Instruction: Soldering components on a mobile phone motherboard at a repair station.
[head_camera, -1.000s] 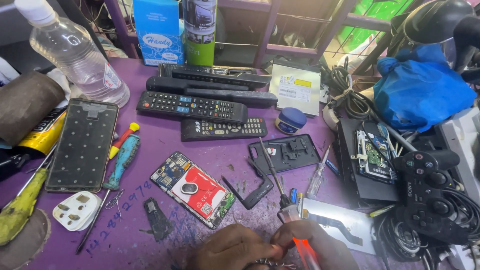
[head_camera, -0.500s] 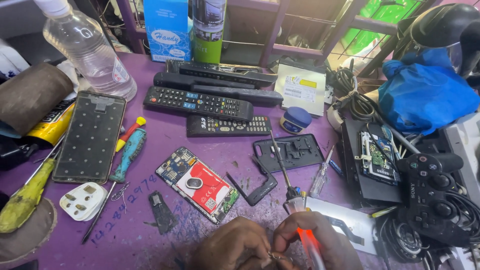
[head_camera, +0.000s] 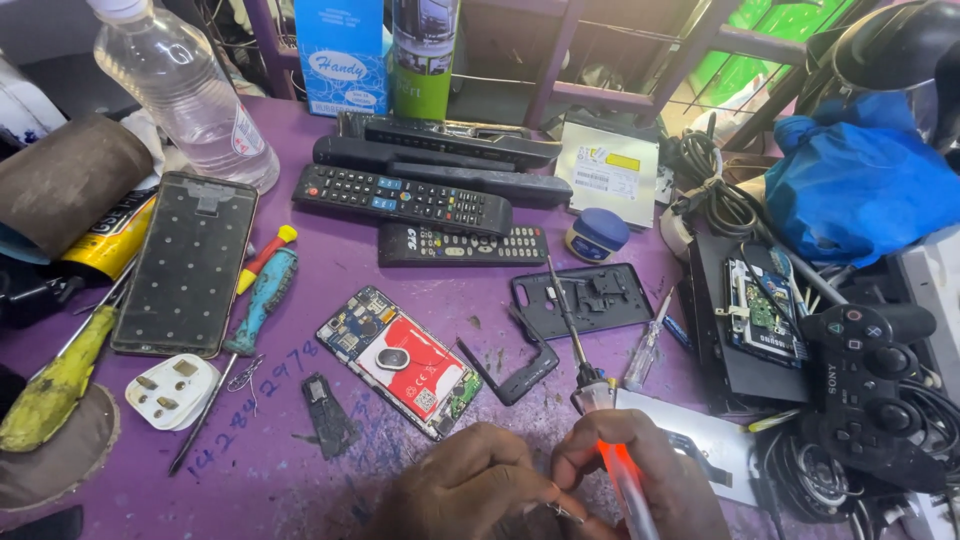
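My right hand (head_camera: 640, 475) grips a screwdriver (head_camera: 590, 380) with a clear and orange handle; its thin dark shaft points away from me toward a black phone frame (head_camera: 595, 298). My left hand (head_camera: 465, 490) is closed beside it at the bottom edge, pinching something small and metallic that I cannot make out. An opened phone body (head_camera: 400, 360) with a red battery lies just left of the hands, next to a small black part (head_camera: 325, 415).
On the purple table (head_camera: 300, 470) lie several remote controls (head_camera: 400, 200), a phone back panel (head_camera: 190, 262), a teal screwdriver (head_camera: 255, 310), a white plug (head_camera: 170, 390), a water bottle (head_camera: 185, 95), a black game controller (head_camera: 865, 375) and a blue bag (head_camera: 860, 190).
The view has shifted slightly lower and the hands have risen a little into the frame. The screwdriver stays gripped, and its shaft now points up toward the phone frame.
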